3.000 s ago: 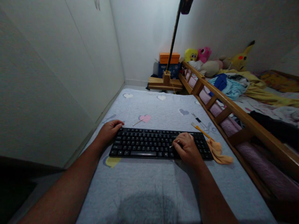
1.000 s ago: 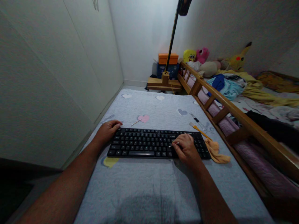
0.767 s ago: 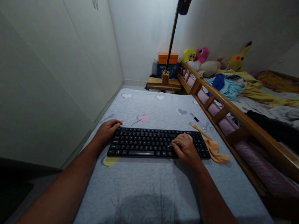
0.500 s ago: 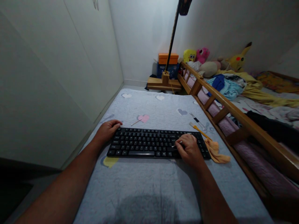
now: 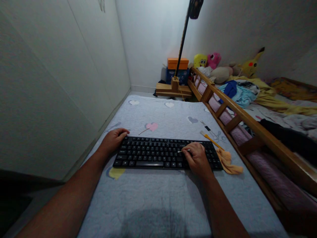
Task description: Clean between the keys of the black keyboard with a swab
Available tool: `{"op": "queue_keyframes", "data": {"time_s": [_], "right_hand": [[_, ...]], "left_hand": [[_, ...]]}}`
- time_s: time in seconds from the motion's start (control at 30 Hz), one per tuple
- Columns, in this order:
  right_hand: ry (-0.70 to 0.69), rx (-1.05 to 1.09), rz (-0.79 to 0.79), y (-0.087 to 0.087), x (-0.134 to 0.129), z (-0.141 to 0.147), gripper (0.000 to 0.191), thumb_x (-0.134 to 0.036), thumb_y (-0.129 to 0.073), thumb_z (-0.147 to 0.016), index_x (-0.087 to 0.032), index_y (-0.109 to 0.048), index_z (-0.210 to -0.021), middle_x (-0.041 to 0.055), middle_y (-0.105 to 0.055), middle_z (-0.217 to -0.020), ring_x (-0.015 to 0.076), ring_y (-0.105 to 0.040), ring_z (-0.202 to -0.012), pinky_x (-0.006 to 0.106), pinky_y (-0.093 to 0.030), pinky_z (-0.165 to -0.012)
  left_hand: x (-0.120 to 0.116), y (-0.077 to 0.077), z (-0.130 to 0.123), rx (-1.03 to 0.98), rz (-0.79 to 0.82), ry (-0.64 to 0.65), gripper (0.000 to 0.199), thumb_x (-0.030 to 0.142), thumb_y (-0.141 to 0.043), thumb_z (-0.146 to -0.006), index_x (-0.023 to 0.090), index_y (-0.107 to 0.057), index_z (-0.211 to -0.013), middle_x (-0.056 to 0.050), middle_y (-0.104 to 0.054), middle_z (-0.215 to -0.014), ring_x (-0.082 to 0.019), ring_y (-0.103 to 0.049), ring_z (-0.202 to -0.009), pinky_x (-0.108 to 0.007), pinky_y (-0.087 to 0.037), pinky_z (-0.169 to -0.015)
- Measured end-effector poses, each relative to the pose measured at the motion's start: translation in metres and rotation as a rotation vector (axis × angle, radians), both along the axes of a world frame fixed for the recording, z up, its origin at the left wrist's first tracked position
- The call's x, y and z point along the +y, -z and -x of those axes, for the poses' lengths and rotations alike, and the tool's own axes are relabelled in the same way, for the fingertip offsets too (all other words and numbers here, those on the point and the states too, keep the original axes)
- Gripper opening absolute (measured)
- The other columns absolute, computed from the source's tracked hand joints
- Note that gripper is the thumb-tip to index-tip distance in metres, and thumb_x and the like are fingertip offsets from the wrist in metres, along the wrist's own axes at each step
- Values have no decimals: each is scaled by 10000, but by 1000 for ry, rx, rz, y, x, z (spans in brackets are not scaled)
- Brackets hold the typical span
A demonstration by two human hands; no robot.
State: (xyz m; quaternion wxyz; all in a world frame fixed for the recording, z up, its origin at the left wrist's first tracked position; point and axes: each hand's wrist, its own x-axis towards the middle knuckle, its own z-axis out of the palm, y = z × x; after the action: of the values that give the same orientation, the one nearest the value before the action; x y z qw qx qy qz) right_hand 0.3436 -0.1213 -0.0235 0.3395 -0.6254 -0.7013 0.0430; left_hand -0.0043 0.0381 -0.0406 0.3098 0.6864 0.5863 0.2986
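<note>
A black keyboard (image 5: 151,152) lies flat on the grey-blue quilted cover. My left hand (image 5: 115,140) grips its upper left corner, with the thumb along the edge. In a pinch, my right hand (image 5: 196,157) holds a white cotton swab (image 5: 180,151), whose tip points left over the keys on the right half of the board. Whether the tip touches a key is too small to tell. My right hand hides some of the keys beneath it. Behind the keyboard lies another cotton swab (image 5: 143,131), beside a pink heart print.
Right of the keyboard are a crumpled orange cloth (image 5: 226,161), a yellow-handled brush (image 5: 210,138) and a thin wire tool with a black band (image 5: 208,128). A wooden bed rail (image 5: 229,103) runs along the right side. White cabinet doors (image 5: 81,82) stand at the left.
My right hand has shifted slightly left and away from me across the keys, carrying the cotton swab. My left hand stays on the keyboard's corner.
</note>
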Motion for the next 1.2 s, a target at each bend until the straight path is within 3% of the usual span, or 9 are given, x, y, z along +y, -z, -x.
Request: {"op": "queue_keyframes", "data": {"time_s": [0.17,0.73,1.03,1.2], "right_hand": [[57,-8,-11,-2,-4,-5,165,-209,-541,-906,-221,-656,-787,33,-686,-810,225,-557,-901,425,-328,-916],[-24,-23,60,-7,-11,-9,170,-209,-539,-906,-217,-634,-766,33,-655,-800,217,-555,-894,407,-356,-906],[18,-27,32,-9,-16,-23,168,-228,-538,-889,-215,-628,-747,46,-659,-792,224,-566,-878,404,-375,-871],[26,-28,52,-9,-17,-26,172,-232,-544,-894,-212,-632,-748,43,-658,-779,220,-565,-870,398,-377,-865]], "left_hand": [[2,2,1,-4,-1,8,385,468,-541,-754,178,-736,-917,-35,-739,-800,-244,-643,-736,-340,-504,-720],[1,0,0,4,-5,5,391,481,-537,-752,179,-734,-902,-37,-737,-804,-239,-643,-739,-335,-498,-723],[2,1,1,20,-16,15,393,474,-537,-747,181,-744,-907,-46,-747,-837,-250,-649,-757,-347,-504,-757],[2,3,3,31,-14,21,420,493,-528,-758,175,-743,-928,-49,-740,-821,-250,-646,-743,-334,-498,-704]]}}
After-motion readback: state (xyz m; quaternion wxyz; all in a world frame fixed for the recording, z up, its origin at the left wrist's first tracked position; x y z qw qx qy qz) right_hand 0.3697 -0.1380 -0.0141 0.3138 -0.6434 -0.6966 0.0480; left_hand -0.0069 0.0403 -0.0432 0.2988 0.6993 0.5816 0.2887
